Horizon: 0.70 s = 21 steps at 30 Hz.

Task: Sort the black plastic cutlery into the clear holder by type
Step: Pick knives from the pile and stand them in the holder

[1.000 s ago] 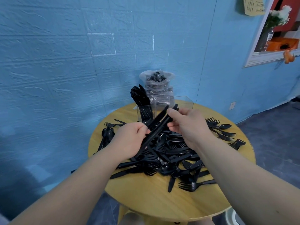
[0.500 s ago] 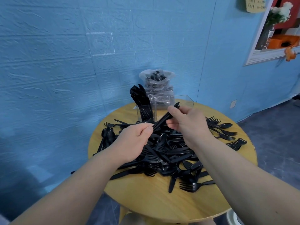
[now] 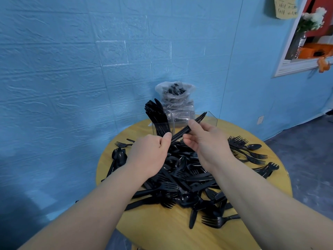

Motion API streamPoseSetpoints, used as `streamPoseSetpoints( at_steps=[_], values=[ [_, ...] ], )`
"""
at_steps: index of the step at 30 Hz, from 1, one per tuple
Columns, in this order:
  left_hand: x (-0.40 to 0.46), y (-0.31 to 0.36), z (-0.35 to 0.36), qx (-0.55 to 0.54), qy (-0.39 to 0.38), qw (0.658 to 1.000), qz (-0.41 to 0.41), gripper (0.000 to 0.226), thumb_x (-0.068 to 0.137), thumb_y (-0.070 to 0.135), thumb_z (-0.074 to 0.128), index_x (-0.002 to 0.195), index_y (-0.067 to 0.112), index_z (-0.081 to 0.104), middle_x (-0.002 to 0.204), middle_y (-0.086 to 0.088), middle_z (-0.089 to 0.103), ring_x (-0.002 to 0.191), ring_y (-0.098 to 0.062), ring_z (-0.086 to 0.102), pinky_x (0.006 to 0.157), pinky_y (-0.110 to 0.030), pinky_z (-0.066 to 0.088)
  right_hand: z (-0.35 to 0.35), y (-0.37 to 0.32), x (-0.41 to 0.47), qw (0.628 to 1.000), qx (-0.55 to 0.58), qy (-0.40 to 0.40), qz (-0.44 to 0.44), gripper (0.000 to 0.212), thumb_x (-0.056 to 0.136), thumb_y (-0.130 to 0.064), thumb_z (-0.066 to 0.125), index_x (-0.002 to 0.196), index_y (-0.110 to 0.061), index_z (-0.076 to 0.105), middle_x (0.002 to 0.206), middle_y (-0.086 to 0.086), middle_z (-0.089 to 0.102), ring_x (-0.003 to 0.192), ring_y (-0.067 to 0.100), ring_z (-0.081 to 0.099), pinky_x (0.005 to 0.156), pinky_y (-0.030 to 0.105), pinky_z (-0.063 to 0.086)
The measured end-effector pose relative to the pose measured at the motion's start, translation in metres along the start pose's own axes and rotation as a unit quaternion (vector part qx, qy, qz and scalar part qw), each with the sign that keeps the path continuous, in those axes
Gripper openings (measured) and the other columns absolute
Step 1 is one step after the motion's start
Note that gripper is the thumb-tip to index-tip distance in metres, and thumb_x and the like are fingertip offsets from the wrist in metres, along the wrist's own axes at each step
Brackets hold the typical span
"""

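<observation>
A heap of black plastic forks, spoons and knives covers the round yellow table. Behind it stands the clear holder, its left compartment filled with upright black knives. Both hands hold one slanting bundle of black knives above the heap, just in front of the holder. My left hand grips the bundle's lower end. My right hand pinches it further up, the tips pointing over the holder's right compartment.
A clear plastic bag of more black cutlery stands behind the holder against the blue wall. Loose forks and a spoon lie at the table's right side, spoons at its left. A window ledge with flowers is at upper right.
Both hands have risen and moved toward the holder with the knife bundle. The bundle's tips now reach over the holder's rim.
</observation>
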State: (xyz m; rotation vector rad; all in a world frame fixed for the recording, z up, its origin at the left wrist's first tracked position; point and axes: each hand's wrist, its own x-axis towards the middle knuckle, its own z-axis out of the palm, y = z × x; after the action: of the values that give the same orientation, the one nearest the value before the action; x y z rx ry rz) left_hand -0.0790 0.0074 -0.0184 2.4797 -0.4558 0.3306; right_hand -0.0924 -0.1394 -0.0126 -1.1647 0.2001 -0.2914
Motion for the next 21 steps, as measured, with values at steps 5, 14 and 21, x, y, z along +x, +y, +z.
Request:
streamPoseSetpoints(
  at_steps=[5,14,21],
  values=[
    [0.023,-0.009,0.0,-0.017,-0.001,1.0,0.011,0.055,0.1,0.044,0.027,0.062,0.013,0.052,0.06,0.002,0.054,0.06,-0.018,0.051,0.063,-0.033,0.04,0.007,-0.015,0.017,0.996,-0.064,-0.001,-0.061,0.01,0.091,-0.013,0.062,0.084,-0.007,0.06,0.068,0.001,0.061,0.056,0.011,0.06,0.063,0.024,0.055],
    [0.062,-0.063,0.011,0.155,-0.019,0.988,0.003,0.043,0.1,0.032,0.034,0.142,0.037,0.039,0.149,0.006,0.034,0.132,-0.023,0.025,0.104,-0.038,0.03,0.013,-0.044,0.082,0.906,-0.292,0.0,-0.308,0.006,0.09,-0.018,0.061,0.095,-0.021,0.059,0.078,-0.006,0.065,0.066,0.011,0.066,0.077,0.04,0.057],
    [0.074,-0.078,0.028,0.162,-0.036,0.986,0.016,0.049,0.097,0.036,0.039,0.146,0.035,0.032,0.15,0.011,0.032,0.131,-0.023,0.025,0.108,-0.039,0.029,0.019,-0.005,0.117,0.825,-0.447,-0.09,-0.335,0.009,0.09,-0.028,0.061,0.098,-0.024,0.061,0.09,-0.007,0.068,0.083,0.016,0.063,0.084,0.044,0.051]
  ],
)
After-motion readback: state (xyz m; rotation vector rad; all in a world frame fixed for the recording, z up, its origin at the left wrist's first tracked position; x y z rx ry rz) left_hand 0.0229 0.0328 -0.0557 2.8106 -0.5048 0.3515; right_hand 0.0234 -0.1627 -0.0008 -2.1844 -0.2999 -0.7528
